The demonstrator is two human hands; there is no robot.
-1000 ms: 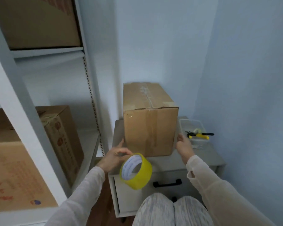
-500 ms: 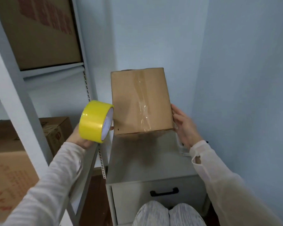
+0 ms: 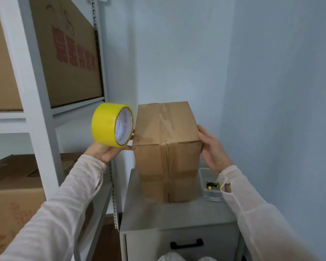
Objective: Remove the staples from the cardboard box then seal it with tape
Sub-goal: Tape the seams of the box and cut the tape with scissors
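Box (image 3: pixel 167 147) stands tilted nr cabinet's (image 3: pixel 177 217) back edge, between my hands; taped seam runs top to bottom, facing me. R hand (image 3: pixel 213 151) flat, fingers straight, on its R side. L hand (image 3: pixel 105 153) grips tape (image 3: pixel 105 125), just beside box's L side. Tape hand is well placed to seal, I judge.

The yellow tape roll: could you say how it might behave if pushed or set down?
Being round, the yellow tape roll would probably roll if stood on its rim; laid flat it should stay. Its glossy band looks slick. The left hand holds it up, so it seems light.
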